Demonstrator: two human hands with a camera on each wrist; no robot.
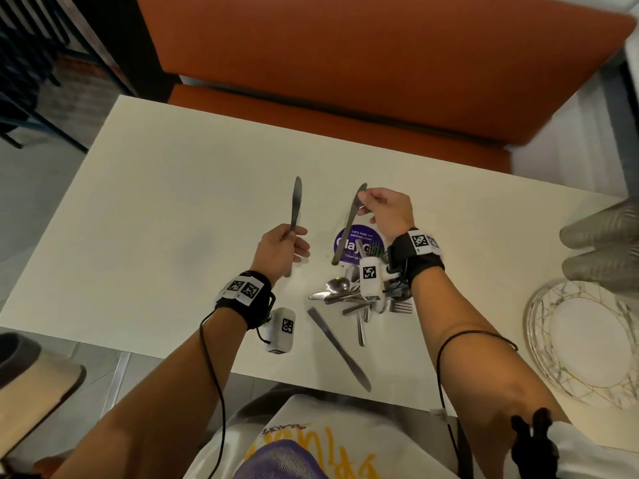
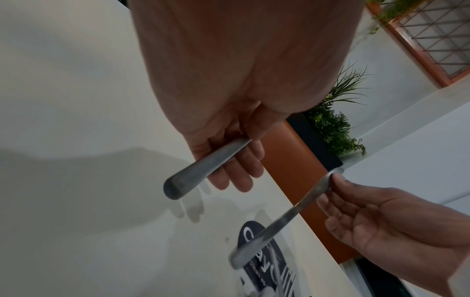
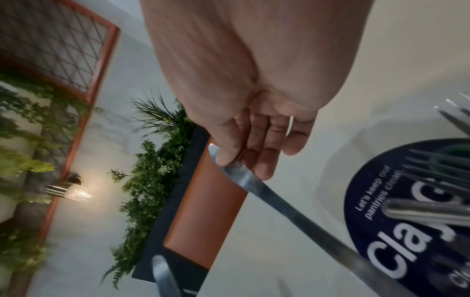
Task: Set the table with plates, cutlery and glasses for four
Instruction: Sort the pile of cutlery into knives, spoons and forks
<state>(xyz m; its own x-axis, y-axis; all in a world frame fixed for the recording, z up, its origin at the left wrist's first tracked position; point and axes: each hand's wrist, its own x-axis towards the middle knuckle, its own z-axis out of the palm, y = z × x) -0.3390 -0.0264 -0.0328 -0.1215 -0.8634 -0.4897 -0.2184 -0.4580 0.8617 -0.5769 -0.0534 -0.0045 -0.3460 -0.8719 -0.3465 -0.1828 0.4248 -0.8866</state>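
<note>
My left hand [image 1: 284, 248] grips a table knife [image 1: 296, 205] by its handle, blade pointing away over the white table [image 1: 155, 219]; the handle end [image 2: 188, 178] sticks out below the fingers in the left wrist view. My right hand [image 1: 385, 210] pinches a second knife [image 1: 349, 226] by the tip of its blade, handle hanging down toward me; thumb and fingers close on the serrated blade [image 3: 241, 178]. A pile of forks, spoons and knives [image 1: 356, 295] lies under my right wrist. A third knife [image 1: 340, 350] lies alone near the front edge.
A round purple sticker [image 1: 359, 245] marks the tabletop. Stacked plates with marbled gold rims [image 1: 584, 344] sit at the right, glasses [image 1: 601, 250] behind them. An orange bench [image 1: 380, 81] runs along the far side. A chair [image 1: 31, 378] stands at the lower left.
</note>
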